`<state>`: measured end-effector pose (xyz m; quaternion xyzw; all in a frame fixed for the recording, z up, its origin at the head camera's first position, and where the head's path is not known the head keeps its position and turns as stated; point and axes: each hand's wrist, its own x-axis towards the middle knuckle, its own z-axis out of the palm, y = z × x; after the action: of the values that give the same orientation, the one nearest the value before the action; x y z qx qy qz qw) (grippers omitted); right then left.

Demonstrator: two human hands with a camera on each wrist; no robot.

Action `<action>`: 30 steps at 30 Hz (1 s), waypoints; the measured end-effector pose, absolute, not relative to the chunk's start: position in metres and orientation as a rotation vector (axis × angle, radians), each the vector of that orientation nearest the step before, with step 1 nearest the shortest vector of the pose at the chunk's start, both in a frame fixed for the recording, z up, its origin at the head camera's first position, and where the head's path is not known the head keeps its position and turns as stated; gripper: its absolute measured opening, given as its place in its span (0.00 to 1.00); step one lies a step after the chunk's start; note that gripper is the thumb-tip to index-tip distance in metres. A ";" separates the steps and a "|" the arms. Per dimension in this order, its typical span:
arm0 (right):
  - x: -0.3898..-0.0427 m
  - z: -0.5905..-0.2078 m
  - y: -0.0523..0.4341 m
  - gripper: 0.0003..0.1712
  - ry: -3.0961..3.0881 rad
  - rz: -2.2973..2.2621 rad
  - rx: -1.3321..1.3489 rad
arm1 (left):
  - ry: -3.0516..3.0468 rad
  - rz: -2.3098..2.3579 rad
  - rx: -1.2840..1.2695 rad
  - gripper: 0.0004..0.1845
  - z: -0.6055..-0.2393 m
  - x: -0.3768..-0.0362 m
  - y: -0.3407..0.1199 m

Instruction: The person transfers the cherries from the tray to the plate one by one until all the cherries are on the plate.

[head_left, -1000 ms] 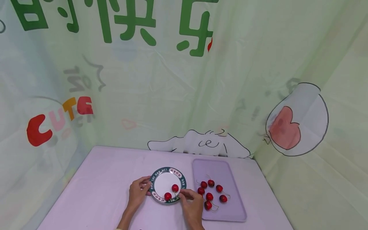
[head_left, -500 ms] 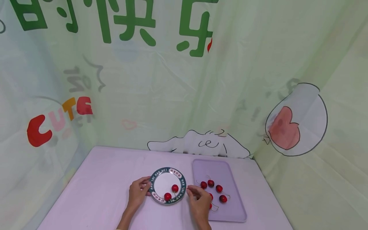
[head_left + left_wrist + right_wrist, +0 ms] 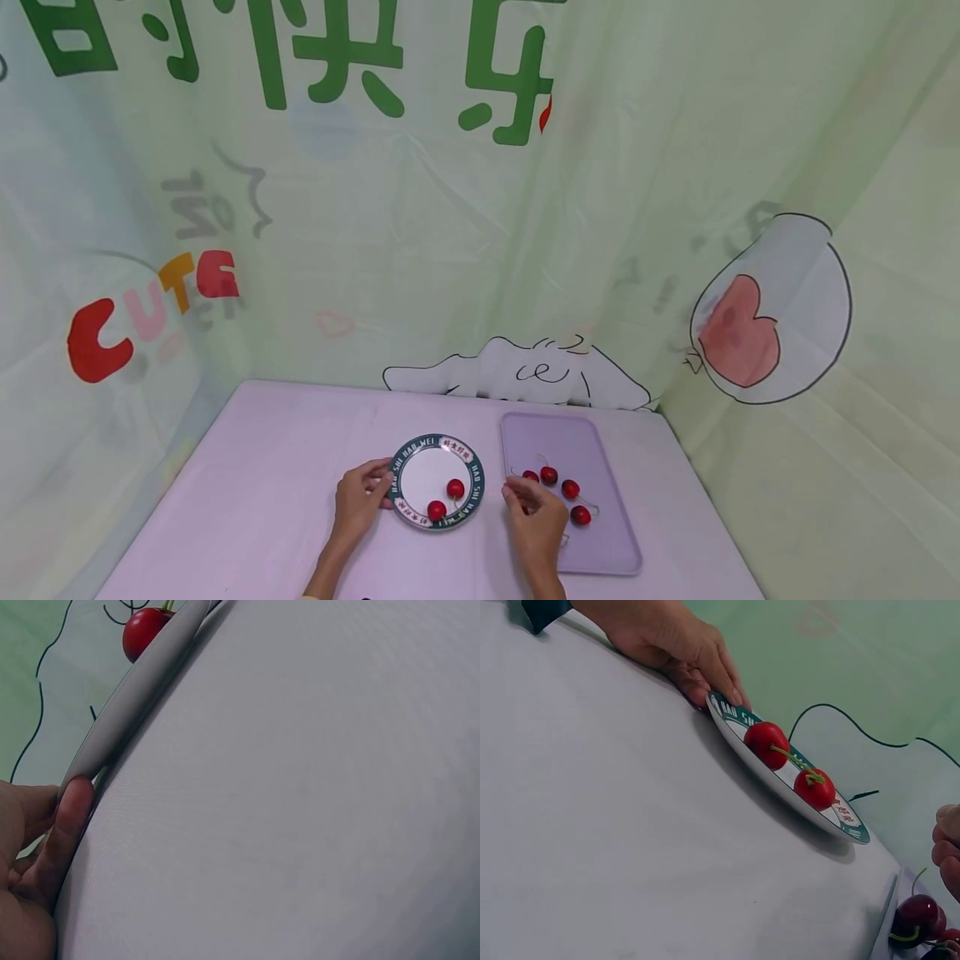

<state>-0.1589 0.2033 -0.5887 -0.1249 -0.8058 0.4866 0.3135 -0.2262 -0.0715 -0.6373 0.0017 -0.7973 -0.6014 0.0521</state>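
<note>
My left hand (image 3: 358,504) pinches the left rim of a round plate (image 3: 420,454), white inside with a green lettered border. Two red cherries (image 3: 455,489) with green stems lie on the plate's near right part. In the left wrist view, the fingers (image 3: 75,806) hold the plate's edge from above and below. My right hand (image 3: 536,521) hovers over the left edge of a purple tray (image 3: 600,550), fingers loosely bent, with nothing visible between them. Several darker cherries (image 3: 570,489) with stems lie in the tray, some hidden behind that hand.
A pale tablecloth (image 3: 285,467) covers the table. Behind and beside it hang printed curtains (image 3: 420,250) with green characters and a balloon drawing (image 3: 787,308). The tray stands to the right of the plate.
My right hand has moved right, from the plate's near right rim to over the tray's left edge. The left hand, plate and its two cherries stay in place.
</note>
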 end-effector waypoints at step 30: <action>-0.160 -0.571 0.242 0.10 -1.963 1.289 -0.294 | -2.441 -1.804 0.014 0.17 -0.636 -0.225 -0.070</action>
<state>-0.1601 0.2424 -0.5713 -0.1152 -0.7680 0.5042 0.3777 -0.2249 -0.0701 -0.6364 0.0048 -0.8031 -0.5935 0.0534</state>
